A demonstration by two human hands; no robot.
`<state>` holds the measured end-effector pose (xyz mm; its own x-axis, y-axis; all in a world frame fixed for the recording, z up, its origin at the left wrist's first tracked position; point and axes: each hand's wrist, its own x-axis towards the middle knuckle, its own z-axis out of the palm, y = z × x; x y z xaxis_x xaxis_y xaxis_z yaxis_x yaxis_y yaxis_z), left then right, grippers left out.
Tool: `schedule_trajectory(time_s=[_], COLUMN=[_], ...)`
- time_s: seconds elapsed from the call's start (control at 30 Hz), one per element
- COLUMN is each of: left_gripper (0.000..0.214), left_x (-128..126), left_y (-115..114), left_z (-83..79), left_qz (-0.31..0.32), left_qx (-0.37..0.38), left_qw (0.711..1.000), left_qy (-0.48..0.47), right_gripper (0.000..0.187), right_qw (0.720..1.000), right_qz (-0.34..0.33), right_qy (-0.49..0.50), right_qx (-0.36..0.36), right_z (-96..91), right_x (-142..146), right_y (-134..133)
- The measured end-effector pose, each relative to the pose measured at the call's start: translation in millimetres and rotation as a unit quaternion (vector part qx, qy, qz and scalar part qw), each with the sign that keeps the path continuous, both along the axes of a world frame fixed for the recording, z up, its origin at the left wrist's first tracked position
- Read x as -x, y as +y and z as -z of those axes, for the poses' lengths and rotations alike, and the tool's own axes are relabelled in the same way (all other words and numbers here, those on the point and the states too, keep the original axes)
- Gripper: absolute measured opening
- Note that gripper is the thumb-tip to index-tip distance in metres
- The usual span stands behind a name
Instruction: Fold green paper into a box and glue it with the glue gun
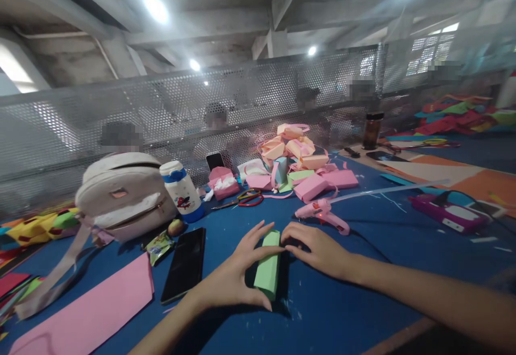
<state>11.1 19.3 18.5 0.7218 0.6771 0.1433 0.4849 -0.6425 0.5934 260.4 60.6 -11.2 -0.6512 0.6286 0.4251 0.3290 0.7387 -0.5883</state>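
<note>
My left hand (231, 279) is spread wide over a pale green folded-paper box (271, 269), thumb by its near end, index finger stretched across its top. My right hand (316, 250) is loosely curled, fingertips by the box's far right edge; I cannot tell whether they press on it or only rest beside it. The box lies lengthwise, near to far, on the blue tabletop (322, 312).

Just beyond my right hand lies a pink hot-glue gun (322, 215), nozzle to the left, a clear glue stick (391, 189) sticking out far to the right. A small red-orange glow shows on its body, so I judge it may be hot: if my right hand drifted outward, a knuckle could meet the nozzle. Its dark cord runs near my forearm, and a snag could drag the gun. The box looks like thin paper; too hard a squeeze from either hand could dent it or spring its folds.

To the left lie a black smartphone (183, 266) and a pink sheet (88, 312). Farther off are open scissors (250, 198), a white-and-blue bottle (181, 191), a pale backpack (121, 193) and a heap of peach and pink paper pieces (290, 150), before a perforated metal partition (258, 91).
</note>
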Motion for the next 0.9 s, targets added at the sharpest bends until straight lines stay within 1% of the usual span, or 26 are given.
schedule_trajectory(time_s=[0.13, 0.27, 0.33, 0.4, 0.47, 0.5, 0.57, 0.63, 0.73, 0.8, 0.9], left_gripper=[0.091, 0.094, 0.095, 0.098, 0.101, 0.104, 0.111, 0.117, 0.124, 0.129, 0.136], left_x=[-8, -17, -21, -23, -25, -26, -28, -29, -28, -26, -22], left_y=[-5, -8, -9, -10, -12, -13, -14, -13, -13, -13, -14], left_z=[5.8, 14.4, 17.4, 19.5, 21.5, 22.8, 25.8, 29.1, 32.0, 31.6, 28.4], left_qz=[-0.024, -0.069, -0.093, -0.115, -0.134, -0.143, -0.162, -0.179, -0.187, -0.178, -0.151], left_qx=[0.01, -0.01, -0.02, -0.03, -0.039, -0.042, -0.046, -0.045, -0.029, -0.008, 0.034], left_qw=[0.999, 0.996, 0.994, 0.992, 0.989, 0.988, 0.984, 0.98, 0.978, 0.979, 0.98], left_qy=[-0.022, -0.047, -0.048, -0.044, -0.044, -0.048, -0.06, -0.072, -0.086, -0.1, -0.122], right_gripper=[0.014, 0.017, 0.02, 0.028, 0.035, 0.036, 0.032, 0.027, 0.031, 0.031, 0.029], right_qw=[0.999, 0.997, 0.997, 0.997, 0.997, 0.997, 0.995, 0.99, 0.972, 0.965, 0.973], right_qz=[0.002, -0.014, -0.012, -0.004, 0.015, 0.03, 0.051, 0.028, -0.047, -0.066, -0.07], right_qy=[0.023, 0.039, 0.045, 0.055, 0.064, 0.065, 0.058, 0.037, 0.003, 0.001, 0.017], right_qx=[0.025, 0.06, 0.065, 0.056, 0.028, 0.005, -0.057, -0.133, -0.232, -0.252, -0.217], right_z=[0.8, 4.4, 6.8, 8.0, 7.6, 6.8, 5.0, 3.6, 3.4, 4.1, 5.6], right_x=[0, 2, 3, 5, 5, 5, 4, 3, 2, 3, 4], right_y=[1, 2, 1, -1, -4, -5, -8, -11, -14, -14, -12])
